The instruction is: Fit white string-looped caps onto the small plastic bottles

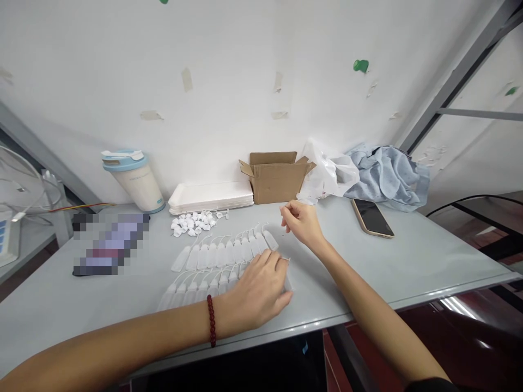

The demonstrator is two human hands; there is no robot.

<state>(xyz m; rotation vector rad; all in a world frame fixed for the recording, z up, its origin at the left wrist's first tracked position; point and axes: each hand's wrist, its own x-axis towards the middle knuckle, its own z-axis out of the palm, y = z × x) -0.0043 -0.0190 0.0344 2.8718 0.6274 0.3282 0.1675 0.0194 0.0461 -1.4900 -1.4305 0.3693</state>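
My left hand (263,286), with a dark red bead bracelet (211,321) at the wrist, is palm down over the right end of the front row of translucent plastic tags (192,294). A translucent tag (289,282) with a thin loop shows between its bent fingers and thumb; the fingertips are partly hidden. My right hand (302,222) hovers farther back, fingers curled together, and whatever they may hold is hidden. Behind the front row lies a second row of looped tags (224,253). A heap of small white caps (192,223) sits behind it.
Along the wall stand a blue-topped tumbler (139,182), a stack of white trays (212,197), an open cardboard box (278,182), a white plastic bag (330,174) and a light blue cloth (386,174). A phone (372,218) lies right; a blurred-out item (112,245) lies left.
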